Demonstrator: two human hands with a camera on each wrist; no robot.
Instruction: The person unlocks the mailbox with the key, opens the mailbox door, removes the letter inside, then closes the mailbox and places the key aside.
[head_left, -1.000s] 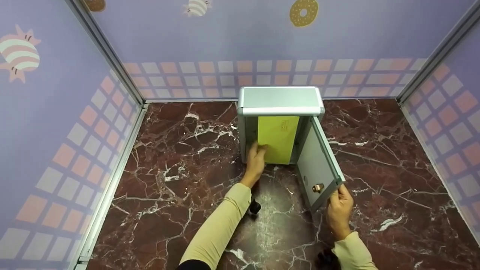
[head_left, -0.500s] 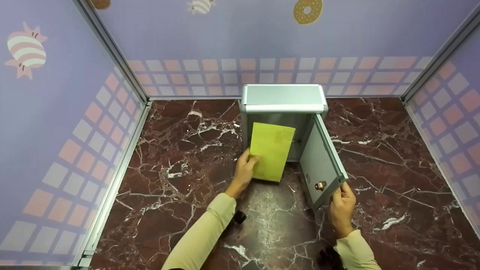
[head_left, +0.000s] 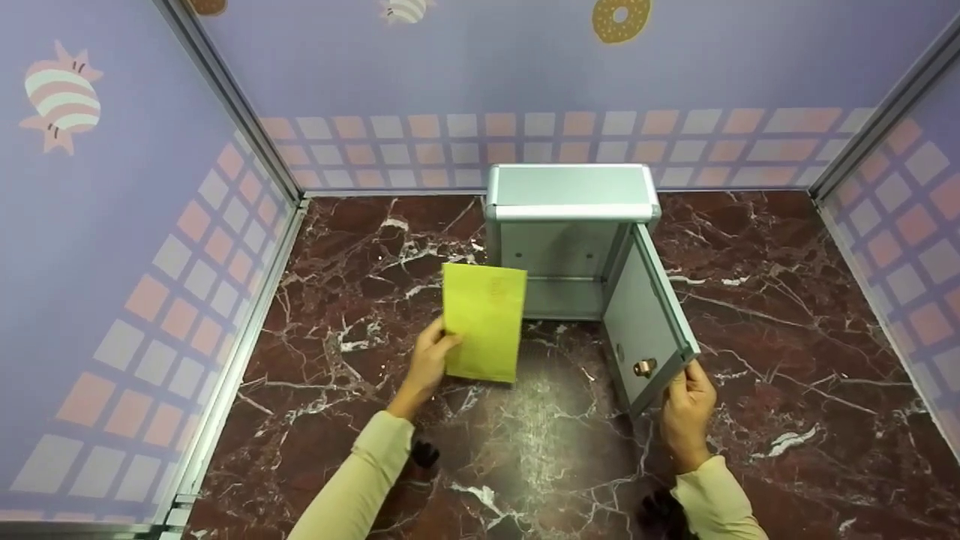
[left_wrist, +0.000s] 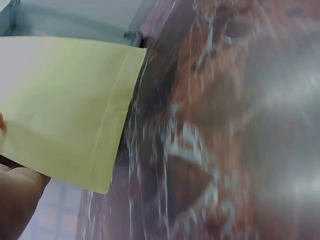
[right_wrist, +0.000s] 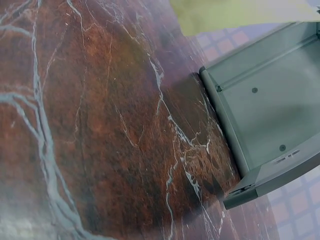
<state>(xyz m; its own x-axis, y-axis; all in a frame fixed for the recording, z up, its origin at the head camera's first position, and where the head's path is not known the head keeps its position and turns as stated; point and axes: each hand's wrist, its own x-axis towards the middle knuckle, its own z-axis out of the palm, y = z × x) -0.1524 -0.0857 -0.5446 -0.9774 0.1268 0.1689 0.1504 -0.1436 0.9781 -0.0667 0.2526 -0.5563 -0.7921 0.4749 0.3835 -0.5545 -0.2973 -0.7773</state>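
My left hand (head_left: pixel 427 364) pinches a yellow envelope (head_left: pixel 484 322) by its left edge, thumb on the front face. The envelope, with faint print near its top right, hangs in front of and left of a silver metal mailbox (head_left: pixel 571 193). In the left wrist view the envelope (left_wrist: pixel 65 105) fills the upper left. My right hand (head_left: pixel 686 412) grips the lower outer corner of the mailbox door (head_left: pixel 649 330), which stands swung out with a brass lock (head_left: pixel 644 367) on its inner face. The mailbox interior (right_wrist: pixel 270 105) shows bare walls with small holes in the right wrist view.
The mailbox stands on a dark red marbled surface (head_left: pixel 337 420) close to the back wall (head_left: pixel 450 75). Purple patterned panels rise at the left (head_left: pixel 75 225) and right, joined by metal frame strips. A small black object (head_left: pixel 425 453) shows by the left cuff.
My left hand has drawn the yellow envelope out of the mailbox, moving it toward me and to the left. My right hand has kept its grip on the door, which stays swung out.
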